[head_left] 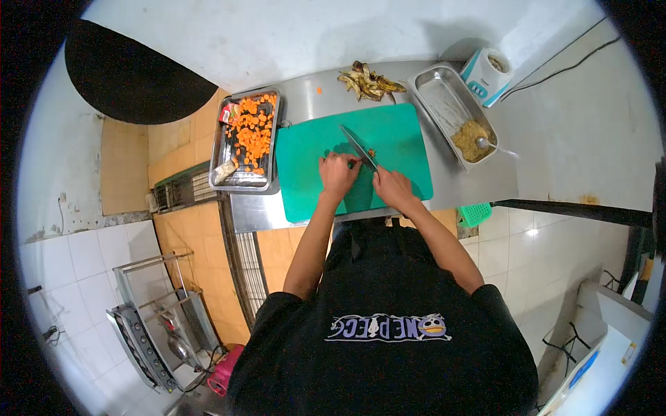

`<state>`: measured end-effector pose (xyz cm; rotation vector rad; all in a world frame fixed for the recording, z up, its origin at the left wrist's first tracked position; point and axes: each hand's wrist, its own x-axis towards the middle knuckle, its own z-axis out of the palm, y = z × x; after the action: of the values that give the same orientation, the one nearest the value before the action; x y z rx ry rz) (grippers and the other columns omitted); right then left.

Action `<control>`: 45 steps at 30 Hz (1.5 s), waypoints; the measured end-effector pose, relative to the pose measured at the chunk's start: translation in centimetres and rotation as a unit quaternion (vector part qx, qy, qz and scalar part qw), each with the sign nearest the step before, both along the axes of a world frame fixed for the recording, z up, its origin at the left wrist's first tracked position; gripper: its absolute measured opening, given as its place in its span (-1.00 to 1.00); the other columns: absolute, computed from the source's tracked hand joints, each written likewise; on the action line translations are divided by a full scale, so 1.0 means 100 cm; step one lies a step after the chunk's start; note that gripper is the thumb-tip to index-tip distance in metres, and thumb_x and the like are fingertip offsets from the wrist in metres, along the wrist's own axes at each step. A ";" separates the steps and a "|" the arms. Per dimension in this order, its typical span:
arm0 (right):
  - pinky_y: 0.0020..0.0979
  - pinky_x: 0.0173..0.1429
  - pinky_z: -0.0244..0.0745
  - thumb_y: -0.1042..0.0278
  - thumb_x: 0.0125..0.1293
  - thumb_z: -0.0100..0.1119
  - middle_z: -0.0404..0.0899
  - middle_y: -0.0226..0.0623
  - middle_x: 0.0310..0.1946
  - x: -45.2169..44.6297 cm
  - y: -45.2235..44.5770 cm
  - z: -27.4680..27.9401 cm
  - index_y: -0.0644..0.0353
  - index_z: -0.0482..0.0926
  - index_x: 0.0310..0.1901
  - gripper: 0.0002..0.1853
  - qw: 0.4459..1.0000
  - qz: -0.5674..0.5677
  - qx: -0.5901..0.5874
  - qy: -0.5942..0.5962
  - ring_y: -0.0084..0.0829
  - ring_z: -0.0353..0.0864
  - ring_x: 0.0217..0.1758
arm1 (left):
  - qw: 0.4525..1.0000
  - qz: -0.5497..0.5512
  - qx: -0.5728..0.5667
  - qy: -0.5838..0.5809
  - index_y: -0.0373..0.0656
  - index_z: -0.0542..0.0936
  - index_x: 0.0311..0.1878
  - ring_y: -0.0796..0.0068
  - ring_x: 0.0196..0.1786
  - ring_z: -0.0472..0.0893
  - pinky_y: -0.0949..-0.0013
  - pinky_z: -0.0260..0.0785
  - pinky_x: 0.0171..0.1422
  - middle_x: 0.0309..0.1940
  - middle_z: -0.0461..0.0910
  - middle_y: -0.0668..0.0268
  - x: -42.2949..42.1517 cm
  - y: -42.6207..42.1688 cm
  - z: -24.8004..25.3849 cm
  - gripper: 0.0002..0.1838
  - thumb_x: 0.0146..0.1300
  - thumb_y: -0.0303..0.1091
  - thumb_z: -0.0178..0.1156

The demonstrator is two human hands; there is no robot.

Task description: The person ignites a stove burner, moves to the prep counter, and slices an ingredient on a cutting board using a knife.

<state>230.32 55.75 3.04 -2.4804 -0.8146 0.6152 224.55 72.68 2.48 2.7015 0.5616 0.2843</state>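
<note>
My right hand (394,188) is wrapped round the handle of a knife (356,144), its blade pointing away and to the left over a green cutting board (305,149). Left of the blade, my left hand (338,175) rests low over the board, fingers bent together near the knife. Whatever those fingers hold is too small to make out. A small brown-orange bit (372,152) lies on the board just right of the blade.
A metal tray (216,156) of chopped carrots (253,135) and two small packets stands left. Dark peels (370,82) lie behind the board. On the right are a steel pan (433,90) holding brownish mash (470,141) and a spoon (483,143), and a white-and-blue appliance (487,76).
</note>
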 end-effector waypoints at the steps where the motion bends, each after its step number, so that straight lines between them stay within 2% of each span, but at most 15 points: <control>1: 0.21 -0.12 0.56 0.10 0.47 0.00 0.68 0.17 -0.30 0.000 0.001 0.000 0.20 0.56 -0.05 -0.68 1.000 0.003 -0.005 -0.006 0.24 0.68 -0.23 | 1.000 0.000 -0.004 -0.011 0.15 0.82 -0.34 0.24 -0.17 0.66 0.07 0.32 -0.01 -0.34 0.77 0.38 0.000 -0.001 0.001 -0.91 0.10 -0.16 0.44; 5: 0.20 -0.13 0.50 0.13 0.50 -0.05 0.64 0.15 -0.37 0.001 0.005 -0.007 0.23 0.53 -0.10 -0.69 1.000 0.002 -0.015 0.006 0.23 0.64 -0.23 | 0.999 -0.015 0.007 -0.030 0.14 0.82 -0.33 0.25 -0.17 0.65 0.09 0.31 0.02 -0.34 0.77 0.38 -0.002 0.002 -0.002 -0.90 0.12 -0.14 0.44; 9: 0.18 -0.14 0.52 0.14 0.50 -0.04 0.64 0.14 -0.39 0.005 0.003 -0.001 0.24 0.53 -0.11 -0.69 1.000 0.007 -0.002 0.008 0.22 0.65 -0.26 | 1.000 -0.015 -0.004 -0.009 0.14 0.81 -0.33 0.26 -0.16 0.66 0.09 0.31 0.02 -0.35 0.77 0.38 0.001 0.001 0.001 -0.90 0.11 -0.14 0.43; 20: 0.18 -0.24 0.53 0.14 0.50 -0.02 0.65 0.11 -0.44 0.001 0.003 -0.017 0.22 0.53 -0.07 -0.71 1.000 -0.004 -0.007 -0.022 0.18 0.66 -0.36 | 0.998 0.051 0.019 -0.029 0.10 0.77 -0.38 0.22 -0.17 0.65 0.09 0.30 0.03 -0.42 0.74 0.38 0.001 -0.016 0.002 -0.92 0.07 -0.19 0.44; 21: 0.18 -0.24 0.53 0.14 0.50 -0.02 0.65 0.11 -0.44 0.000 0.004 -0.013 0.22 0.53 -0.07 -0.71 1.000 -0.003 -0.006 -0.020 0.18 0.66 -0.36 | 0.998 0.052 0.021 -0.027 0.10 0.77 -0.38 0.22 -0.17 0.65 0.09 0.30 0.03 -0.42 0.74 0.38 0.001 -0.015 -0.002 -0.92 0.07 -0.19 0.44; 23: 0.17 -0.23 0.53 0.15 0.50 -0.03 0.64 0.11 -0.44 -0.003 0.001 -0.006 0.22 0.53 -0.07 -0.71 0.999 -0.022 -0.008 -0.028 0.19 0.65 -0.35 | 0.994 0.044 0.003 -0.096 0.10 0.76 -0.38 0.19 -0.14 0.64 0.08 0.30 0.02 -0.41 0.74 0.38 -0.001 -0.018 -0.009 -0.93 0.09 -0.19 0.42; 27: 0.18 -0.22 0.52 0.15 0.50 -0.03 0.64 0.11 -0.43 0.000 -0.002 0.003 0.22 0.52 -0.08 -0.72 1.000 -0.018 -0.013 -0.017 0.20 0.65 -0.34 | 0.996 0.048 0.016 -0.067 0.10 0.77 -0.36 0.18 -0.09 0.64 0.07 0.30 0.04 -0.39 0.75 0.37 0.001 -0.023 -0.004 -0.92 0.12 -0.18 0.40; 30: 0.19 -0.22 0.53 0.16 0.50 -0.03 0.64 0.11 -0.45 -0.003 -0.003 0.000 0.22 0.51 -0.09 -0.72 0.999 -0.016 0.003 -0.051 0.20 0.65 -0.35 | 0.997 0.051 -0.002 -0.052 0.09 0.76 -0.32 0.17 -0.06 0.64 0.07 0.30 0.06 -0.35 0.75 0.36 -0.001 -0.022 -0.004 -0.90 0.13 -0.17 0.40; 33: 0.19 -0.21 0.53 0.16 0.49 -0.02 0.64 0.13 -0.45 -0.006 -0.005 -0.002 0.23 0.51 -0.09 -0.72 1.000 -0.019 -0.007 -0.013 0.22 0.65 -0.34 | 0.995 0.045 0.048 -0.069 0.11 0.79 -0.31 0.13 -0.10 0.64 -0.01 0.31 -0.02 -0.32 0.76 0.29 -0.003 -0.022 -0.007 -0.88 0.11 -0.15 0.42; 36: 0.20 -0.18 0.59 0.11 0.47 0.00 0.68 0.15 -0.38 -0.006 -0.005 -0.008 0.19 0.54 -0.05 -0.69 1.000 0.000 -0.026 -0.010 0.19 0.71 -0.29 | 0.997 0.044 0.024 -0.058 0.10 0.80 -0.31 0.11 -0.10 0.64 -0.01 0.31 -0.01 -0.32 0.76 0.26 -0.002 -0.020 -0.009 -0.86 0.12 -0.12 0.41; 39: 0.20 -0.19 0.59 0.11 0.47 0.00 0.68 0.15 -0.39 0.000 -0.006 -0.006 0.18 0.54 -0.06 -0.70 0.999 0.008 -0.027 -0.032 0.20 0.71 -0.29 | 0.997 0.048 0.012 -0.052 0.11 0.80 -0.31 0.10 -0.10 0.64 -0.01 0.32 0.00 -0.33 0.76 0.27 0.003 -0.021 -0.004 -0.84 0.12 -0.09 0.40; 41: 0.18 -0.19 0.59 0.11 0.48 -0.01 0.68 0.14 -0.39 0.000 -0.007 -0.004 0.19 0.55 -0.06 -0.70 0.999 0.005 -0.020 -0.031 0.19 0.71 -0.29 | 0.998 0.060 0.001 -0.013 0.09 0.77 -0.34 0.20 -0.05 0.63 0.07 0.27 0.08 -0.35 0.76 0.39 0.002 -0.021 -0.004 -0.86 0.13 -0.12 0.40; 45: 0.19 -0.19 0.54 0.15 0.48 -0.01 0.65 0.13 -0.41 -0.006 -0.009 -0.001 0.22 0.55 -0.13 -0.71 1.000 -0.017 -0.008 -0.017 0.22 0.66 -0.31 | 0.998 0.054 0.007 -0.030 0.10 0.78 -0.32 0.25 -0.07 0.63 0.09 0.27 0.06 -0.36 0.76 0.42 -0.002 -0.021 -0.003 -0.87 0.12 -0.12 0.40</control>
<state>229.68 54.88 2.97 -2.5193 -0.7816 0.5716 224.34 70.62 2.19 2.6703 0.6923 0.3994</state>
